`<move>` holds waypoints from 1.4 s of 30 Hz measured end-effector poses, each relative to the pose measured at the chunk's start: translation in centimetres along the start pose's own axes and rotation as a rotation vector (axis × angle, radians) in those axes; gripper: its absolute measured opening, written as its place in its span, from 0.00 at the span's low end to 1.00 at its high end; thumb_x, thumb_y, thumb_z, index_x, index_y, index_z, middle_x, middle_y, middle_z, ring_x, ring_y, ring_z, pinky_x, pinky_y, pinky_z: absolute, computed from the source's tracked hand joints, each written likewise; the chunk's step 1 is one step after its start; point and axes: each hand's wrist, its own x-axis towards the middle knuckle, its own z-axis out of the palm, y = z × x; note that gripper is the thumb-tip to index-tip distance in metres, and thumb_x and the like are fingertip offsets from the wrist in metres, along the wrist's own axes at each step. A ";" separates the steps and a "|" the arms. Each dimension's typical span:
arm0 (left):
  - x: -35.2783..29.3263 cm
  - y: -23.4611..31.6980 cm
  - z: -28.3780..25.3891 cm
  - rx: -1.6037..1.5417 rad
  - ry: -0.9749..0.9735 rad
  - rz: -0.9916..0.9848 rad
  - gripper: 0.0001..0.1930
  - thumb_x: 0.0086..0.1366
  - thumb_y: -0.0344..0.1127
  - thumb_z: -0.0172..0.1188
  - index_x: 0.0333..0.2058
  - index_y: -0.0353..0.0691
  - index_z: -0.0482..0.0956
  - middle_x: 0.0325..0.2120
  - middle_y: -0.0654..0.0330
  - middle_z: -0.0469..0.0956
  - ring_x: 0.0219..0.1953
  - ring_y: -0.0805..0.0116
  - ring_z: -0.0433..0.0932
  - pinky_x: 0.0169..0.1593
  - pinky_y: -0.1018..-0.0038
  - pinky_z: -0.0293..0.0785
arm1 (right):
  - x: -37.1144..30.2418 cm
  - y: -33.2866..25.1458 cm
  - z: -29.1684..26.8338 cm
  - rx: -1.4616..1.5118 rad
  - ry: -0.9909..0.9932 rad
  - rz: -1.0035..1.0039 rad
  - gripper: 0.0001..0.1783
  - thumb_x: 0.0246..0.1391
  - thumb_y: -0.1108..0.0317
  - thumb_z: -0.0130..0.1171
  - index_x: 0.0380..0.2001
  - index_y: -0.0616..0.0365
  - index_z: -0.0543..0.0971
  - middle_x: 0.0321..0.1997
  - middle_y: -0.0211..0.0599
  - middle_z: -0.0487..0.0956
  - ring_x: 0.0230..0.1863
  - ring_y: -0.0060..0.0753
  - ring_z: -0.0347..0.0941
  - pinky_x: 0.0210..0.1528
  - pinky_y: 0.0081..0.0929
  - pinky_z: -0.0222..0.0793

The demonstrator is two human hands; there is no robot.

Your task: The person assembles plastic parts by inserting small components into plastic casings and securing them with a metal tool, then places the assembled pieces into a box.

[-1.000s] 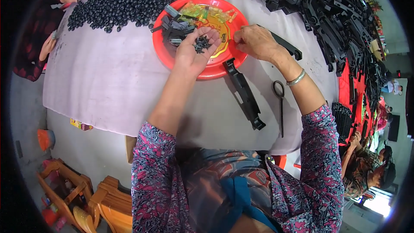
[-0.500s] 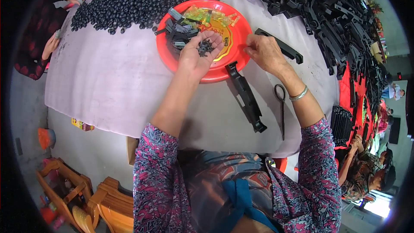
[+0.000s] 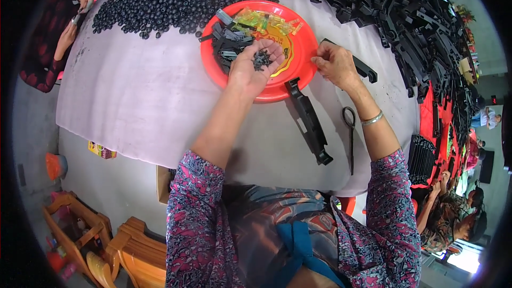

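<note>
Palm up over a red plate (image 3: 208, 70), my left hand (image 3: 246, 70) cups a small heap of tiny dark pieces (image 3: 261, 60). Just off the plate's right rim, my right hand (image 3: 337, 65) has thumb and fingers pinched together; whatever is between them is too small to make out. On the plate lie flat dark grey strips (image 3: 230, 42) at the left and clear yellow-green plastic pieces (image 3: 258, 20) at the back. A long black plastic part (image 3: 309, 125) rests on the table in front of the plate, its far end at the rim. Another black part (image 3: 365, 69) lies partly behind my right hand.
A dark metal rod with a looped end (image 3: 351, 141) lies near my right forearm. Round black pieces (image 3: 154, 2) are heaped at the back left, black plastic parts (image 3: 394, 16) at the back right. A co-worker's hands (image 3: 66, 37) are at the left table edge.
My right hand has shifted slightly right, still pinched. My left hand stays cupped around the tiny pieces. The co-worker's hands at the left have come closer together. The whole view has shifted a little.
</note>
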 end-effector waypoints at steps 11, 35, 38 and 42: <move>-0.1 0.3 -0.1 -0.006 -0.024 -0.032 0.08 0.67 0.32 0.48 0.37 0.33 0.72 0.35 0.52 0.75 0.41 0.60 0.75 0.51 0.62 0.74 | 1.9 -4.3 0.0 0.327 0.002 -0.142 0.07 0.49 0.71 0.62 0.24 0.64 0.76 0.18 0.32 0.76 0.19 0.19 0.72 0.24 0.21 0.67; -4.5 -1.7 10.5 0.289 -0.170 0.508 0.10 0.68 0.35 0.48 0.34 0.34 0.75 0.32 0.59 0.76 0.36 0.70 0.74 0.45 0.71 0.73 | -1.6 -10.8 1.1 2.062 -0.002 0.038 0.29 0.67 0.50 0.31 0.48 0.65 0.72 0.48 0.36 0.75 0.53 0.32 0.68 0.62 0.30 0.58; -4.7 -3.1 10.6 0.646 -0.194 0.692 0.10 0.67 0.34 0.51 0.31 0.33 0.74 0.25 0.63 0.73 0.30 0.75 0.72 0.37 0.76 0.71 | -2.4 -10.8 2.4 2.040 0.157 0.274 0.27 0.67 0.52 0.32 0.46 0.63 0.73 0.46 0.35 0.75 0.52 0.31 0.69 0.59 0.29 0.61; -4.7 -4.3 10.4 1.005 -0.224 0.842 0.10 0.64 0.32 0.55 0.26 0.31 0.73 0.19 0.61 0.71 0.24 0.75 0.70 0.33 0.76 0.68 | -3.2 -8.4 3.4 2.099 0.039 0.157 0.24 0.66 0.53 0.35 0.46 0.62 0.73 0.46 0.37 0.75 0.51 0.32 0.69 0.57 0.29 0.64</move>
